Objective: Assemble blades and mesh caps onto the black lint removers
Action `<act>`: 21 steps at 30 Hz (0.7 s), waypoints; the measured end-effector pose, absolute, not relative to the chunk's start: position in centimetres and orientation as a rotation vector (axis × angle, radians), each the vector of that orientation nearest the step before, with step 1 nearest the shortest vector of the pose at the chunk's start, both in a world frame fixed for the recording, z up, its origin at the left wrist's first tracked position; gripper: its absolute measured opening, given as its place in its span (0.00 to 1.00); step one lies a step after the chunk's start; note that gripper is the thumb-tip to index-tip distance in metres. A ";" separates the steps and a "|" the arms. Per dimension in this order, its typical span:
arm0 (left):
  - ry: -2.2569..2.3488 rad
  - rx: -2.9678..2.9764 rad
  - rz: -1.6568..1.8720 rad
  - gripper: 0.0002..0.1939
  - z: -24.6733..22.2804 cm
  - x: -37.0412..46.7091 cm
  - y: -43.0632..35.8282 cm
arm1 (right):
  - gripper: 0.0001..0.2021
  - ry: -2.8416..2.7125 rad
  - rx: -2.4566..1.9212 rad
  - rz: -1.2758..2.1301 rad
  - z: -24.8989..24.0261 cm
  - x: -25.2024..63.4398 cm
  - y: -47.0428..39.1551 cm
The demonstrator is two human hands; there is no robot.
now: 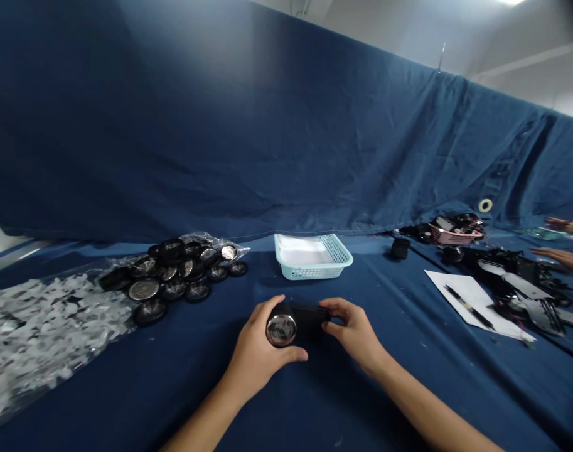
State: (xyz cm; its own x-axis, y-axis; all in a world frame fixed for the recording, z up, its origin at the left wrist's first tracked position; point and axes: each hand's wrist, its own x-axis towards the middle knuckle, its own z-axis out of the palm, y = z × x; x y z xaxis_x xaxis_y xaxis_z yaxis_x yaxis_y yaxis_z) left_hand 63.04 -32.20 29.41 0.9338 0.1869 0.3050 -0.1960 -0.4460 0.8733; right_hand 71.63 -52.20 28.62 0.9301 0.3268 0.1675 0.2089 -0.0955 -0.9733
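Observation:
My left hand (260, 345) is wrapped round the head of a black device (309, 321), whose round metal mesh end (281, 329) faces me. The device's dark body extends to the right, just above the blue cloth. At its right end, my right hand (354, 329) pinches it between thumb and fingers. A light blue basket (314, 271) with white paper inside stands beyond my hands. To the left lies a heap of round black caps with metal mesh (144, 289), partly on clear plastic.
A plastic bag of white-grey pieces (55, 320) covers the left side. At right lie white paper (465, 295) with a black pen (469, 306), black parts, and a pink basket (455, 237). Another person's hands (562, 254) show at the right edge.

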 end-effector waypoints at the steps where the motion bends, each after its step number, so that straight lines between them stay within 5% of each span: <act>1: -0.038 1.955 0.400 0.44 29.5 63.0 -32.3 | 0.16 -0.416 -1.671 0.088 28.7 71.6 -52.2; 6: 0.061 1.848 0.407 0.24 29.8 63.0 -32.3 | 0.17 -0.507 -1.627 -0.021 29.0 71.3 -52.2; 15: -0.096 1.911 0.295 0.34 29.9 62.6 -32.1 | 0.21 -0.692 -1.676 -0.172 29.4 70.3 -52.1; 21: -0.020 1.918 0.339 0.25 30.0 62.6 -32.5 | 0.19 -0.769 -1.757 -0.245 29.5 70.1 -52.4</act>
